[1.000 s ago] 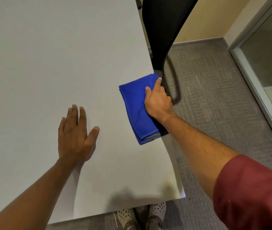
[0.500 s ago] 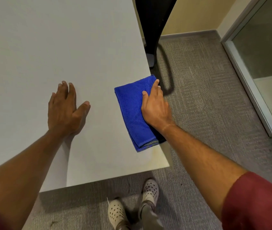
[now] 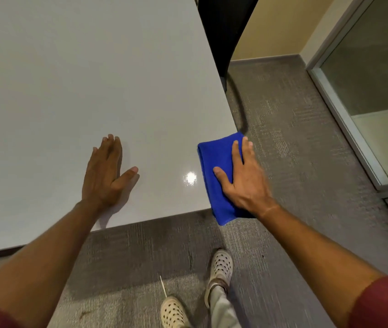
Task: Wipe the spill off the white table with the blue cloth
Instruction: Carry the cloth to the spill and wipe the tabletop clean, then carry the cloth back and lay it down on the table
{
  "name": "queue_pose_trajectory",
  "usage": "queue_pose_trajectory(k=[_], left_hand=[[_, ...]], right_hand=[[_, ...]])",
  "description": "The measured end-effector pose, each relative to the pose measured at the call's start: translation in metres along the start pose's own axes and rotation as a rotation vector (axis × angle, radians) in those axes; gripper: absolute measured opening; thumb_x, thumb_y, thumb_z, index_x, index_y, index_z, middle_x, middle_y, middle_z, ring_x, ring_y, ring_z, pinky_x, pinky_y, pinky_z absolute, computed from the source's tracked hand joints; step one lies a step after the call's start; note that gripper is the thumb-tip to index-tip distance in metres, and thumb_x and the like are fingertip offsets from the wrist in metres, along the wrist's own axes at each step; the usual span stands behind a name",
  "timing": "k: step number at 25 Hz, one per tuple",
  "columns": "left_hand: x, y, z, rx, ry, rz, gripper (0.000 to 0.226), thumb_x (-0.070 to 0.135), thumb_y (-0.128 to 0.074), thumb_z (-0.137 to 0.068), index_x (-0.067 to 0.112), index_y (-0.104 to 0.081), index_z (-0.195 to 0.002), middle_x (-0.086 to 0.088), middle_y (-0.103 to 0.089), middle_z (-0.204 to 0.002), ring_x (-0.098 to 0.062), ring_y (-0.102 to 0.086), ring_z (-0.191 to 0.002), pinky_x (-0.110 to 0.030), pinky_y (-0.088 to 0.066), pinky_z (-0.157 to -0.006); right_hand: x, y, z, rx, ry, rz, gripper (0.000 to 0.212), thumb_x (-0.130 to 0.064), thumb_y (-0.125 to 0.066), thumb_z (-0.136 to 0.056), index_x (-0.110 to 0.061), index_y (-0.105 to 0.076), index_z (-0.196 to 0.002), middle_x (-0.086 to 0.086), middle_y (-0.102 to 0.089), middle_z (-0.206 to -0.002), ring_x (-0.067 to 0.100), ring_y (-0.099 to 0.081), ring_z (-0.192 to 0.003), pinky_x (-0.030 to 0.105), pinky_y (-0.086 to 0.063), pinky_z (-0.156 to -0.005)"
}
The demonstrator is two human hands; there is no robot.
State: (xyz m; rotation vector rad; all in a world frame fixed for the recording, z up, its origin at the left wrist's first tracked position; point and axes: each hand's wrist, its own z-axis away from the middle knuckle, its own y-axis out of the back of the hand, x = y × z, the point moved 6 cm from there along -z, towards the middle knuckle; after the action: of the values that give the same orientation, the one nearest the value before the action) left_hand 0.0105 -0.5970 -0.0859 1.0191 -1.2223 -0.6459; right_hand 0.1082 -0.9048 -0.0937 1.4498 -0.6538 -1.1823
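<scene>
The folded blue cloth (image 3: 214, 166) lies at the near right corner of the white table (image 3: 70, 79), its lower end hanging past the table's front edge. My right hand (image 3: 245, 181) presses flat on the cloth, fingers spread over its right half. My left hand (image 3: 105, 171) rests flat on the bare tabletop, palm down, well left of the cloth and holding nothing. A small bright glare spot (image 3: 190, 178) shines on the table just left of the cloth. No spill is plainly visible.
A black chair (image 3: 221, 29) stands against the table's right edge at the back. Grey carpet (image 3: 295, 138) covers the floor. A glass partition with a metal frame (image 3: 344, 110) runs along the right. My feet in perforated white shoes (image 3: 219, 271) stand below the table's front edge.
My right hand has drawn the cloth toward me to the table's near right corner, so its end now overhangs the front edge. My left hand stays flat on the table.
</scene>
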Motion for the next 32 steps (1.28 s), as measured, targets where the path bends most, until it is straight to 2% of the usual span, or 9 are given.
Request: queue_pose_trajectory(k=[5,8,15,17,20,25,28,30,32], left_hand=[[0.000,0.003,0.021,-0.021,-0.029,-0.019,0.093,0.063,-0.025,-0.083,0.005,-0.012,-0.154,-0.013,-0.009,-0.164,-0.021,-0.004,-0.152,-0.038,-0.001,-0.123],[0.002,0.002,0.025,-0.025,-0.049,-0.011,0.094,0.064,-0.025,-0.083,0.005,-0.013,-0.154,-0.014,-0.010,-0.163,-0.021,-0.005,-0.152,-0.037,0.000,-0.122],[0.014,0.001,0.038,-0.060,-0.006,0.219,0.091,0.063,-0.030,-0.083,0.010,-0.014,-0.155,-0.007,-0.010,-0.164,-0.008,0.000,-0.148,-0.029,0.002,-0.120],[0.022,0.004,0.041,-0.066,-0.003,0.220,0.083,0.057,-0.031,-0.088,0.010,-0.017,-0.155,-0.007,-0.016,-0.163,-0.009,-0.005,-0.148,-0.031,-0.004,-0.120],[0.036,0.008,0.037,-0.079,-0.022,0.142,0.073,0.050,-0.034,-0.091,0.009,-0.030,-0.151,-0.011,-0.030,-0.159,-0.024,-0.025,-0.147,-0.037,-0.020,-0.118],[0.053,0.009,0.026,-0.109,-0.052,0.013,0.048,0.023,-0.048,-0.097,0.007,-0.046,-0.142,-0.013,-0.049,-0.145,-0.030,-0.044,-0.133,-0.039,-0.034,-0.110],[0.057,0.012,0.023,-0.103,-0.058,-0.056,0.033,0.018,-0.049,-0.096,0.007,-0.060,-0.126,-0.012,-0.060,-0.124,-0.029,-0.053,-0.114,-0.037,-0.044,-0.094],[0.055,0.014,0.021,-0.105,-0.032,-0.061,0.027,0.017,-0.049,-0.096,0.008,-0.063,-0.117,-0.009,-0.062,-0.115,-0.027,-0.053,-0.108,-0.037,-0.046,-0.087],[0.052,0.015,0.019,-0.117,-0.012,-0.049,0.026,0.018,-0.051,-0.097,0.011,-0.063,-0.118,-0.006,-0.062,-0.114,-0.024,-0.053,-0.108,-0.034,-0.046,-0.086]], right_hand=[[-0.015,-0.004,0.043,0.065,-0.075,0.124,0.085,-0.062,-0.022,-0.095,-0.001,-0.014,-0.154,0.022,-0.005,-0.163,0.033,0.001,-0.152,0.046,-0.005,-0.124],[-0.035,-0.010,0.058,0.101,-0.098,0.092,0.083,-0.059,-0.024,-0.096,0.001,-0.017,-0.153,0.022,-0.009,-0.163,0.033,-0.002,-0.152,0.048,-0.006,-0.124],[-0.143,-0.044,0.073,0.046,-0.091,-0.040,0.078,-0.054,-0.023,-0.099,0.000,-0.016,-0.154,0.023,-0.006,-0.163,0.034,0.000,-0.152,0.048,-0.005,-0.123],[-0.158,-0.046,0.073,0.015,-0.049,-0.084,0.078,-0.054,-0.025,-0.099,-0.001,-0.014,-0.154,0.023,-0.003,-0.163,0.034,0.002,-0.152,0.048,-0.002,-0.123],[-0.151,-0.035,0.072,-0.071,0.065,-0.172,0.075,-0.051,-0.027,-0.099,-0.006,-0.009,-0.156,0.017,0.002,-0.165,0.029,0.005,-0.153,0.042,0.001,-0.124],[-0.107,0.006,0.046,0.039,0.069,-0.131,0.055,-0.025,-0.041,-0.102,-0.003,-0.028,-0.151,0.018,-0.026,-0.160,0.031,-0.022,-0.149,0.040,-0.016,-0.121],[-0.097,0.016,0.021,-0.038,0.106,-0.043,0.057,-0.011,-0.047,-0.098,-0.003,-0.028,-0.151,0.020,-0.030,-0.157,0.033,-0.029,-0.146,0.039,-0.023,-0.119],[-0.097,0.021,0.008,-0.083,0.155,0.031,0.050,-0.006,-0.053,-0.093,-0.004,-0.042,-0.143,0.017,-0.049,-0.143,0.032,-0.047,-0.129,0.038,-0.038,-0.108],[-0.096,0.026,0.000,-0.090,0.177,0.101,0.029,-0.005,-0.055,-0.091,-0.008,-0.059,-0.120,0.011,-0.062,-0.119,0.026,-0.058,-0.104,0.034,-0.048,-0.086]])
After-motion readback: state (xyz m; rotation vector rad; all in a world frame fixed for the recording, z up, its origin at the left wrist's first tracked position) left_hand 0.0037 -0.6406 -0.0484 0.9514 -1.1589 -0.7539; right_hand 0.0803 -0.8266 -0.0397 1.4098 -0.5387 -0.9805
